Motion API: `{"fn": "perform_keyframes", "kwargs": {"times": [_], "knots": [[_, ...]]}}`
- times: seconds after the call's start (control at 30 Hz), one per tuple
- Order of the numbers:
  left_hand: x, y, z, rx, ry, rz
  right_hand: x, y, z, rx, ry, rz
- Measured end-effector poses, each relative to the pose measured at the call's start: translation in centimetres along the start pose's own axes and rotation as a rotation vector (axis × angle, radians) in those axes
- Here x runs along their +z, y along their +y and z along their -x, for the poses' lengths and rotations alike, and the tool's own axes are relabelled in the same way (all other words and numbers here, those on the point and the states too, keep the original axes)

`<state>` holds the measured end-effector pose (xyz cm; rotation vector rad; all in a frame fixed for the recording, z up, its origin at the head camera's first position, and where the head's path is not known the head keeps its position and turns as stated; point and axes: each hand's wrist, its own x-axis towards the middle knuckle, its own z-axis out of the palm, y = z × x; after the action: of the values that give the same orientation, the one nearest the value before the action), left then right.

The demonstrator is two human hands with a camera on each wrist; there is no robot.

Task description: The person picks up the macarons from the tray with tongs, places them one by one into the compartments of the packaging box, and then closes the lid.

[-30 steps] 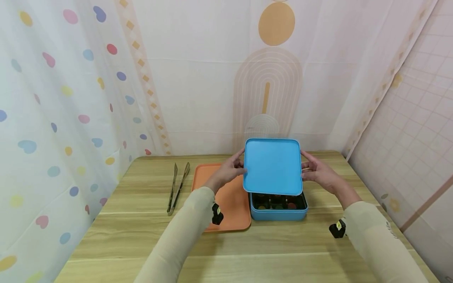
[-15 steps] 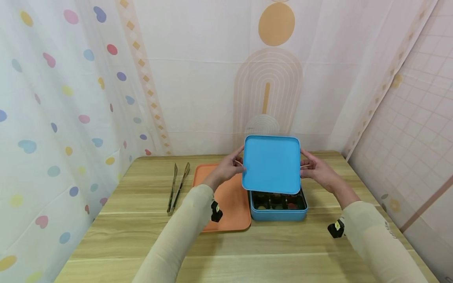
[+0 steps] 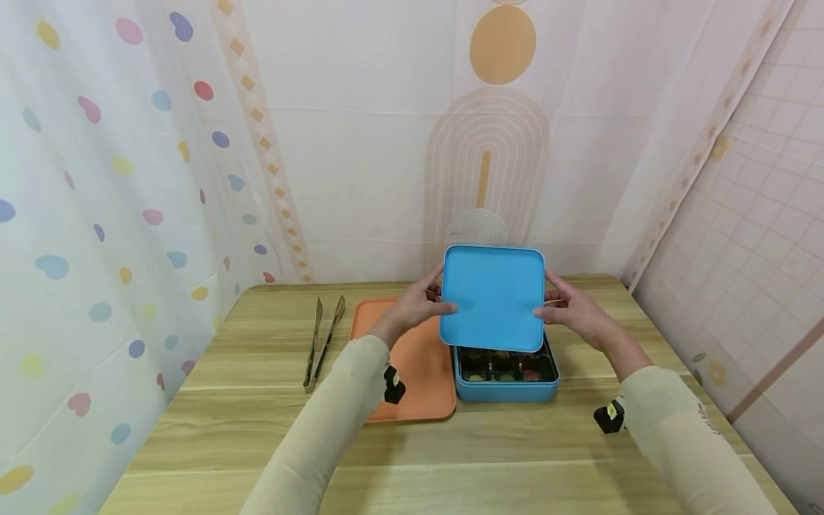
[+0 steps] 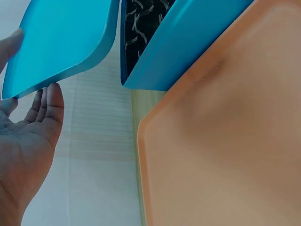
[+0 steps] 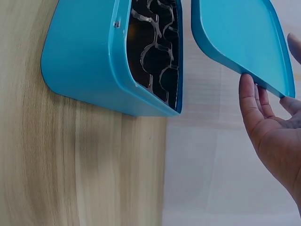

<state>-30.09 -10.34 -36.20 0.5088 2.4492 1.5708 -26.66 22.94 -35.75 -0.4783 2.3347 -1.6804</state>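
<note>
A square blue lid (image 3: 492,297) is held up and tilted, its shallow inner side facing the head camera. My left hand (image 3: 415,309) grips its left edge, thumb over the rim and fingers along the side. On the opposite edge my right hand (image 3: 579,315) holds it the same way, as the right wrist view also shows. Below and partly behind the lid stands the blue box (image 3: 507,391), uncovered. Inside sits a dark divided insert (image 5: 155,52) with round compartments; in the head view small coloured pieces show in its front row. The lid hides the back of the box.
An orange tray (image 3: 421,379) lies flat on the wooden table (image 3: 450,472), directly left of the box. Farther left are metal tongs (image 3: 315,350), their arms spread. A patterned curtain (image 3: 360,143) hangs behind the table's back edge.
The lid has risen slightly and shifted a little left, showing more of the box's inside. Both hands moved with it, and their thumbs now lie over its rim.
</note>
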Motion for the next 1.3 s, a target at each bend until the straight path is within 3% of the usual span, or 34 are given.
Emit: {"fn": "perform_keyframes", "kwargs": {"times": [0.33, 1.07, 1.3], "knots": [[0.0, 0.2, 0.2, -0.035, -0.032, -0.009, 0.2, -0.1, 0.2, 0.016, -0.009, 0.043], [0.5, 0.5, 1.3, 0.012, -0.075, 0.048, 0.5, -0.1, 0.8, -0.029, -0.02, -0.023], [0.5, 0.8, 1.2, 0.061, -0.067, 0.063, 0.4, -0.5, 1.0, -0.034, -0.002, -0.025]]}}
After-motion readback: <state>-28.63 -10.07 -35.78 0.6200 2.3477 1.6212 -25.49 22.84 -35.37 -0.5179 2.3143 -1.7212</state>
